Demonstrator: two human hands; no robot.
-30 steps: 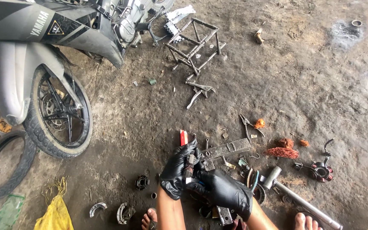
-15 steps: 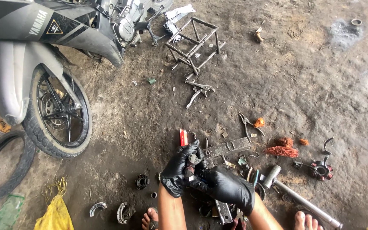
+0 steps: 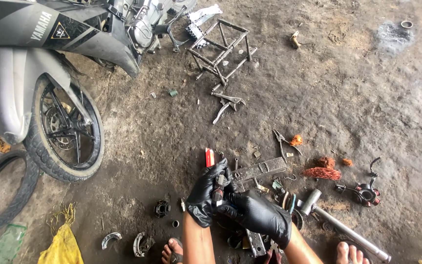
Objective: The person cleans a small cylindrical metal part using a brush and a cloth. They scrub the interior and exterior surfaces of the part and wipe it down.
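At lower centre, left hand (image 3: 210, 195) and right hand (image 3: 260, 215), both in black gloves, clench one small metal part (image 3: 219, 185) between them, above the dirt floor (image 3: 172, 142). Looks rigid, light, likely greasy; best gripped by its body. Outward: red-handled tool (image 3: 209, 157), flat metal bar (image 3: 260, 169), copper wire coil (image 3: 322, 173), motorcycle front wheel (image 3: 67, 132).

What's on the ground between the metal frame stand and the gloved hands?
In the head view, locking pliers lie below the metal frame stand; then bare dirt down to the gloved hands.
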